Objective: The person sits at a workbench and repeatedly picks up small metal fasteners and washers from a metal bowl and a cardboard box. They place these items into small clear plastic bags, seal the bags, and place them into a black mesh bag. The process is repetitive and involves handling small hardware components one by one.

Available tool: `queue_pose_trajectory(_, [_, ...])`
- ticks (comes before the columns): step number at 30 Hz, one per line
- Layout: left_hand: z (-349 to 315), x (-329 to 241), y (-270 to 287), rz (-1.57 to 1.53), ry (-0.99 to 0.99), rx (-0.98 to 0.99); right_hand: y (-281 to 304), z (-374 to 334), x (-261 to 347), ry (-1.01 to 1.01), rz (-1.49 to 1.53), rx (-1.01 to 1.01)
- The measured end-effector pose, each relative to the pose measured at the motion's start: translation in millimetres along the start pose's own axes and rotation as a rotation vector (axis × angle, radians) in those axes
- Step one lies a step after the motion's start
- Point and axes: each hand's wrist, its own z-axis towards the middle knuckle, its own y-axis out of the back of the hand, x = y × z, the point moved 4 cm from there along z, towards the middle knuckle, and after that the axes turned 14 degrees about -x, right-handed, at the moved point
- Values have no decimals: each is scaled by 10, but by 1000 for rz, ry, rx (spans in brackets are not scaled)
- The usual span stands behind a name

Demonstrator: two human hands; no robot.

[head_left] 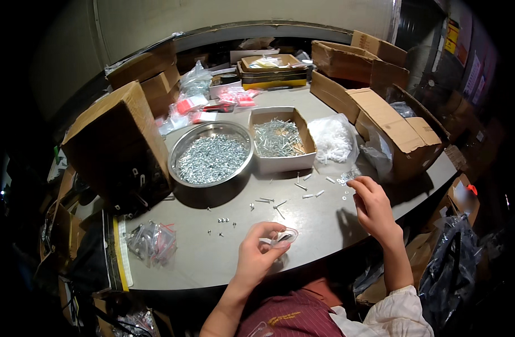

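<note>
Near the table's front edge my left hand (257, 250) is closed around a small clear plastic bag (288, 236), its mouth turned up and something dark inside. To the right, my right hand (372, 208) is raised with fingers bent together, beside a few small washers (344, 196); what its fingertips hold, if anything, is too small to make out. Between the hands and the containers lie loose screws (279, 210) and white plastic wall plugs (308, 196). Several short screws (222, 219) are scattered left of my left hand.
A steel bowl (176, 177) of small screws stands beside a white box (280, 164) of long screws. Right of them is a bag of white plugs (331, 137). Cardboard boxes (111, 121) flank the table. Filled plastic bags (152, 244) lie at the front left.
</note>
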Motion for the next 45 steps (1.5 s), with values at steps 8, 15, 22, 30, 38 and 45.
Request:
queue_pose_trajectory(8, [32,-22,-66,-80,126,24,-387,-389,-362,97,-161,86])
queue_pose_trajectory(15, [42,-78,53,-176,167,16,-219,-804,534,324,-138,121])
queue_pose_trajectory(22, [86,-67,138,-287,232,16,-152,-1066,634,498,26,87])
queue_pose_trajectory(30, [124,-20,228,-284,248,18,-153,-996,564,453,266,41])
queue_pose_trajectory(38, [5,-86,41,-94,166,101,-125,-193,799,202,683,53])
queue_pose_trajectory(45, [-28,-113,-1,-168,155,104,-396,135,1187,304,679,150])
